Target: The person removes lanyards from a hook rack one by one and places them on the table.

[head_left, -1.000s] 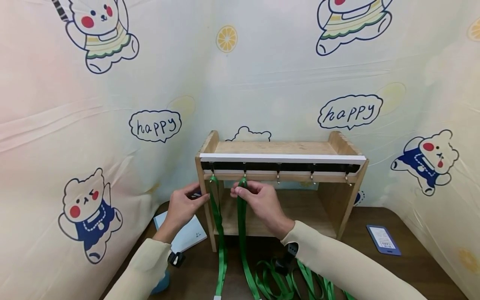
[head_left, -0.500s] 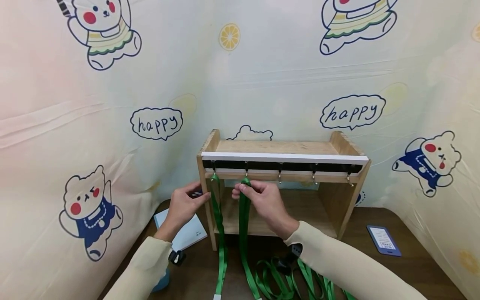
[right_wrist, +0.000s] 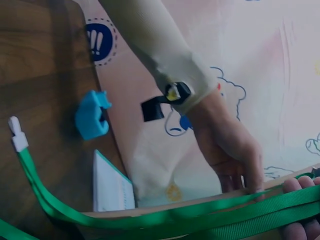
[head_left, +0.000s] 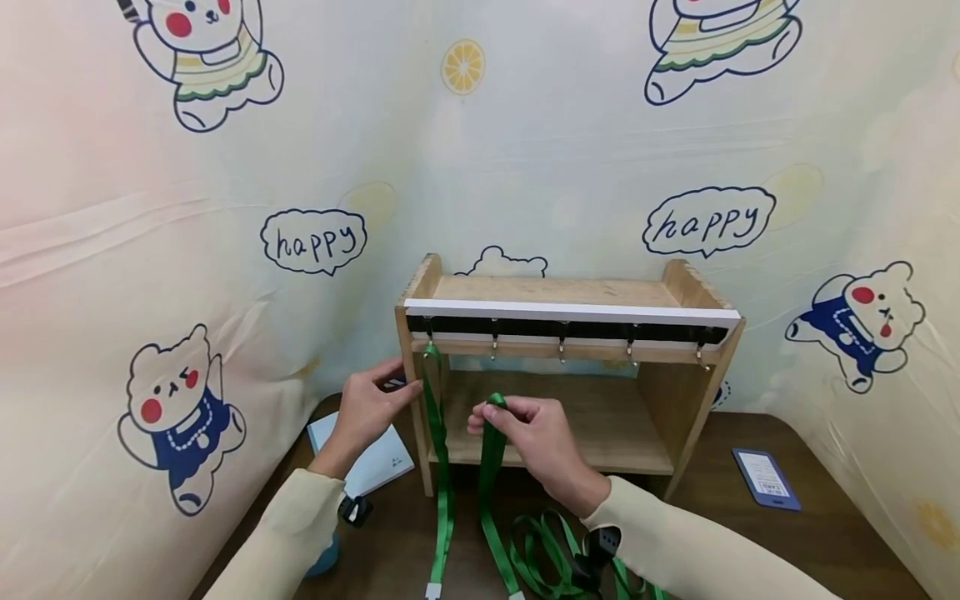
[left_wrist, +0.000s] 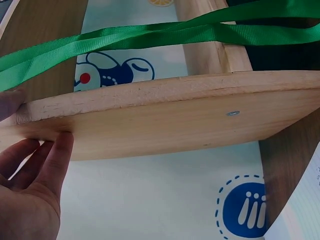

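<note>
I am looking in from far away at a wooden shelf (head_left: 555, 290) on a brown table (head_left: 832, 533). The right hand (head_left: 543, 442) pinches a green strap (head_left: 491, 454) near the top of its loop, with the thumb closed down on the fingers. The strap hangs below the second hook (head_left: 494, 346) from the left and does not touch it. Its white clip (head_left: 516, 595) is cut off at the near edge. In the right wrist view I get only a few fingertips of this hand, at the right side.

The left hand (head_left: 372, 412) grips the shelf's left side board (left_wrist: 150, 130), its fingers only as wide apart as the wood is thick. Some of those fingers hide behind the board in the head view. The left wrist view shows them on the outer face, but cuts off part of the thumb.

Another green strap (head_left: 438, 442) hangs from the first hook. A heap of green straps (head_left: 547, 558) lies near, partly behind the right wrist's camera. A blue card (head_left: 767, 477) lies to the right; its print is too small to read. To the left are a pale booklet (head_left: 378, 462) and a blue thing (right_wrist: 92, 115) I cannot name.
</note>
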Tool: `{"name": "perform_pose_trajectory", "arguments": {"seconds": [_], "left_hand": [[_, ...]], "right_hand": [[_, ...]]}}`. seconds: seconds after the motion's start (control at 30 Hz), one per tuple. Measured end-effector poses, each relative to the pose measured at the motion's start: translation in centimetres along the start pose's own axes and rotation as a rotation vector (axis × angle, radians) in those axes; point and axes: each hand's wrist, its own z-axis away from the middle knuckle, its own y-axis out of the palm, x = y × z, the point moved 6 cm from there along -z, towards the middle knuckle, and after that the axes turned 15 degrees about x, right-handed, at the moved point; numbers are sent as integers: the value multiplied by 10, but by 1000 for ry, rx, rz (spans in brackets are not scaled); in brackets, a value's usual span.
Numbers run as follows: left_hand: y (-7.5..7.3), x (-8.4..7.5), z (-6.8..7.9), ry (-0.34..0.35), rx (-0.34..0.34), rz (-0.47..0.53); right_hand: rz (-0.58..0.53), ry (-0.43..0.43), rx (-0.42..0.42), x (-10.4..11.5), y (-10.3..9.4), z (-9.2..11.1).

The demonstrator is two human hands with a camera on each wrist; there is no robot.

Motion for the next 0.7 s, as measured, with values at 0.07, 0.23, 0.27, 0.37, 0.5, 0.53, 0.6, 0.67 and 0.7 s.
{"name": "perform_pose_trajectory", "arguments": {"seconds": [0.07,0.23,0.27,0.37,0.5,0.53,0.6,0.67,0.7], "left_hand": [[-1,-1,0,4,-3,-3],[-2,-2,-1,9,-2,-9],[-2,-2,-1,10,-2,-9],[-2,-2,-1,10,-3,-11],[-2,-2,0,7,-4,-12],[-1,-2,0,7,-4,-10],[-1,-1,0,8,-3,-9],[-1,-1,0,11,-1,-10],[-1,-1,0,12,-1,-10]], "right_hand": [[-9,0,6,-4,2,4],[-9,34,10,-18,3,13],[-6,40,11,-21,3,15],[7,46,21,-29,3,19],[0,41,43,-37,6,23],[-7,44,49,-39,7,24],[-26,60,58,-44,8,27],[-30,88,56,-50,9,30],[-27,104,54,-52,10,31]]}}
